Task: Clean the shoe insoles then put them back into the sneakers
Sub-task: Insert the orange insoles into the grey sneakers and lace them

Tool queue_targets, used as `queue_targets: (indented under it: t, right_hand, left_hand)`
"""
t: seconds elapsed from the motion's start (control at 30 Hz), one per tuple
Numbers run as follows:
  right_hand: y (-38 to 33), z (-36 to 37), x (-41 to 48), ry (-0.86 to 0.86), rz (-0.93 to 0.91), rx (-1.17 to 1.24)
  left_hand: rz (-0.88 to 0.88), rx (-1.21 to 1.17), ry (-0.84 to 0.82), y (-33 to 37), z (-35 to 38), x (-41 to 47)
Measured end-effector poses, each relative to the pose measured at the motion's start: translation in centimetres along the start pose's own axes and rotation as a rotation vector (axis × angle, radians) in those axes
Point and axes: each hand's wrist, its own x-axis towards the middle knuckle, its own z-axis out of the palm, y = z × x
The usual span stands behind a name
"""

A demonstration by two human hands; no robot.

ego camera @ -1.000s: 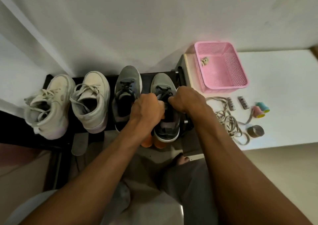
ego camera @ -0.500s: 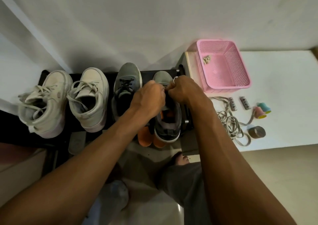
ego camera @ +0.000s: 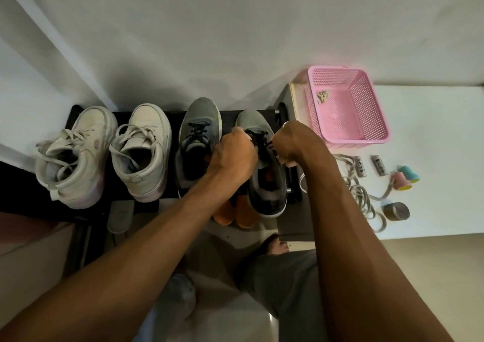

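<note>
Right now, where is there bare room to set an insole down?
Bare: white tabletop right of the pink basket, and right of the tape roll. Crowded: four sneakers fill the rack; straps and rollers lie beside the right hand.

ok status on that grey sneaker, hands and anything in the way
Left hand and right hand both gripping the black laces of the grey sneaker. Orange shows inside its opening. Other grey sneaker close alongside, not blocking.

Dim corner, plain white wall [ego camera: 235, 40].
A black rack [ego camera: 176, 115] is set against it; a white surface [ego camera: 432, 132] is placed just beside, and beige floor [ego camera: 432, 276] is seen below.
</note>
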Motion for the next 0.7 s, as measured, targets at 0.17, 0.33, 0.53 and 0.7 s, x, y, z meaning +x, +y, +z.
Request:
queue_targets:
  t: [0.17, 0.33, 0.53, 0.7]
  right_hand:
    - [-0.1, -0.2, -0.8, -0.003, 0.019, 0.065]
    - [0.3, -0.1, -0.2, 0.037, -0.073, 0.012]
    - [1.0, 0.5, 0.4, 0.038, -0.091, -0.055]
    - [0.7, 0.9, 0.9, -0.006, -0.11, -0.08]
  left_hand:
    - [0.008, -0.021, -0.027, 0.4, -0.4, -0.5]
    - [0.128, -0.115, -0.055, -1.0, -0.8, 0.2]
    - [0.232, -0.071, -0.037, -1.1, 0.5, 0.3]
    - [0.295, 0.02, -0.036, -1.2, 0.7, 0.5]
